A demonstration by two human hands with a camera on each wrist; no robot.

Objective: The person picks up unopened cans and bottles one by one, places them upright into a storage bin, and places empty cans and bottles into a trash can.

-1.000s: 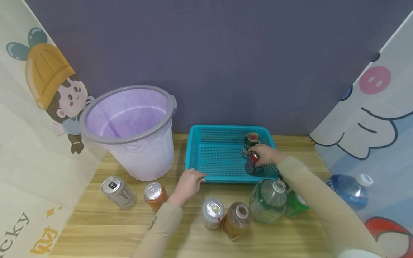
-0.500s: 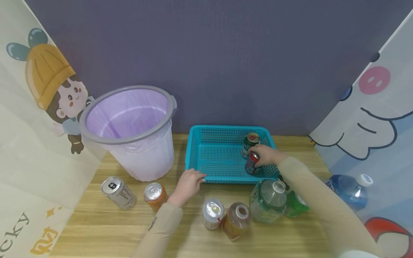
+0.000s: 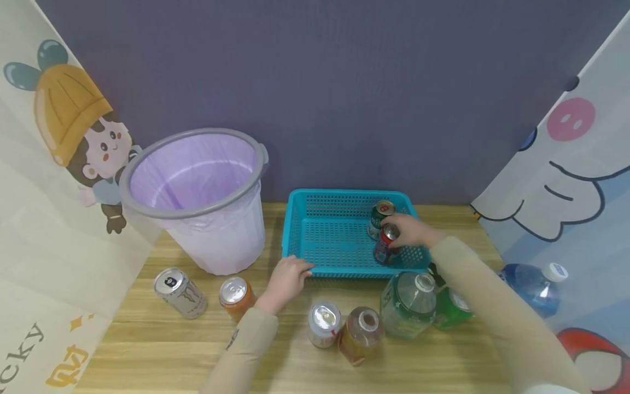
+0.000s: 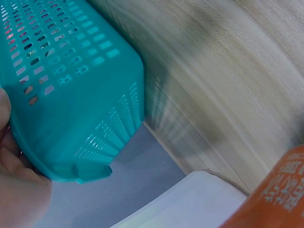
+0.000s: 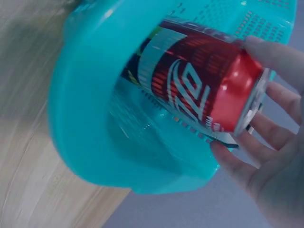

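Observation:
Inside the turquoise plastic basket (image 3: pixel 339 272), a red soda can (image 5: pixel 213 76) stands at the right end, close to a green can (image 3: pixel 376 223) behind it. My right hand (image 3: pixel 413 231) is at the red can's top, its fingers spread and loose around the lid; the right wrist view shows the palm apart from the can. My left hand (image 3: pixel 287 282) holds the basket's front rim near its left corner. In the left wrist view that hand (image 4: pixel 19 190) is only partly visible, fingers bent at the rim.
A lined bin (image 3: pixel 221 241) stands left of the basket. In front are a grey can (image 3: pixel 181 294), an orange can (image 3: pixel 237 301), a silver can (image 3: pixel 324 328), an amber bottle (image 3: pixel 361 339), a large clear bottle (image 3: pixel 406 312) and a green item (image 3: pixel 450 312). A blue bottle (image 3: pixel 534 287) lies right.
My right hand has loosened from the red can and shifted slightly to the right, showing more of its lid. The left hand stays on the basket rim.

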